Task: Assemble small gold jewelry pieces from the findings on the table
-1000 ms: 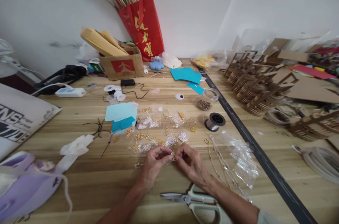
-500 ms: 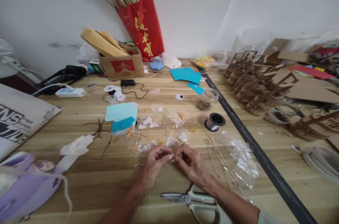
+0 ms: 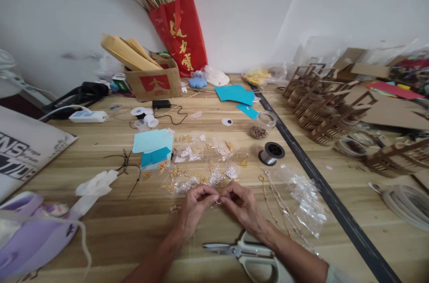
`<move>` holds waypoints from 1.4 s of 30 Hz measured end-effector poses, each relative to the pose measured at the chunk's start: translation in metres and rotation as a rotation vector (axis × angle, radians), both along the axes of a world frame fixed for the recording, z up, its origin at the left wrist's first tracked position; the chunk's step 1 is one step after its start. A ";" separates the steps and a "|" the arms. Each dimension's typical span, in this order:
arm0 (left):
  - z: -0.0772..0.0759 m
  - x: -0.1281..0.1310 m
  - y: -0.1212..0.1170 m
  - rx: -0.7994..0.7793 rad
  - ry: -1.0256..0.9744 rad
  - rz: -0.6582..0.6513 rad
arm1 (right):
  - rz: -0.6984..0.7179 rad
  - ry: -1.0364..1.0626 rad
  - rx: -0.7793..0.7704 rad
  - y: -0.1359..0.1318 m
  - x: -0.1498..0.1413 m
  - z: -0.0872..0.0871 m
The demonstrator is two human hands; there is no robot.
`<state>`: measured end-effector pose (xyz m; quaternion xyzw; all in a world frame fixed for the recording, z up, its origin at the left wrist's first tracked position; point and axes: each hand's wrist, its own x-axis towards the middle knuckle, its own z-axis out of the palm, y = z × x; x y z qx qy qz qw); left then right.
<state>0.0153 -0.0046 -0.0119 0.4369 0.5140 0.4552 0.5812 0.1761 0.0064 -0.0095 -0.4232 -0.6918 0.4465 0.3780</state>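
My left hand [image 3: 197,206] and my right hand [image 3: 241,206] meet fingertip to fingertip low over the wooden table. Both are closed in a pinch around a short beaded strand [image 3: 217,203], whose details are too small to make out. Just beyond my fingers lie silver beads [image 3: 216,177] and gold beads [image 3: 176,172], some in small clear bags. Scissors [image 3: 243,251] with pale handles rest below my right hand, partly under my forearm. To the right are beaded chains [image 3: 279,205], and a spool of clear line [image 3: 272,153] stands farther back.
Crumpled clear bags [image 3: 308,202] lie at right beside a dark strip [image 3: 311,176]. Brown woven baskets [image 3: 330,104] crowd the right side. Light blue sheets [image 3: 153,141], a jar of beads [image 3: 259,130] and a red bag [image 3: 182,35] stand or lie farther off. A purple container [image 3: 36,243] is at left.
My right fingertips have shifted slightly and come closer to the left ones at the strand. The other things on the table keep their places.
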 end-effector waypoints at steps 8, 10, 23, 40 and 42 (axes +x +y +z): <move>0.002 0.000 0.000 0.033 0.042 0.038 | 0.070 0.045 -0.185 0.007 0.008 0.011; 0.004 0.000 0.000 0.046 0.064 0.044 | 0.090 0.021 -0.191 0.009 0.011 0.012; 0.007 0.000 0.000 0.113 0.151 0.093 | 0.266 -0.184 -0.115 0.013 0.017 0.008; 0.011 -0.003 0.001 0.124 0.178 0.136 | 0.239 0.051 -0.368 0.011 0.014 0.006; 0.011 -0.002 0.001 0.117 0.175 0.136 | 0.259 0.104 -0.410 0.009 0.012 0.004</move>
